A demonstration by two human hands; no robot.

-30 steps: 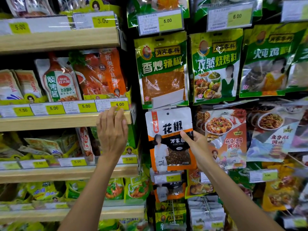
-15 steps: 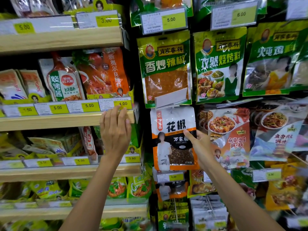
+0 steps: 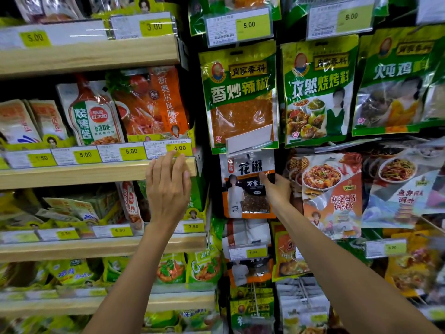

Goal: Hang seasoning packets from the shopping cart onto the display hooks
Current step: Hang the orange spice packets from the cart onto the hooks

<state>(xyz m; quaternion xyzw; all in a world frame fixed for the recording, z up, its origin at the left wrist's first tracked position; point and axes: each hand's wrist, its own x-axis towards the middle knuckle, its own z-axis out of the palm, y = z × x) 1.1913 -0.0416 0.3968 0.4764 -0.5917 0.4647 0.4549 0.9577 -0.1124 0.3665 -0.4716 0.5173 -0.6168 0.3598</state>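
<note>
Lower left of the green chili packet (image 3: 240, 100), the left hand (image 3: 168, 189) stays at the 4.00 tag (image 3: 179, 148), fingers (image 3: 166, 167) straight, together. Directly below that packet, the right hand (image 3: 277, 191), shifted higher, pinches the hanging peppercorn packet (image 3: 243, 189) by its edge, fingers hidden behind.

peppercorn packet (image 3: 243, 196) hemmed by packets (image 3: 240, 100), shelf (image 3: 72, 174) left

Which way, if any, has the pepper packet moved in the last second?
Yes, up and away from the camera. The pepper packet, pinched by the right hand, looks smaller, and its bottom edge now sits well above the 6.00 price tag below.
</note>
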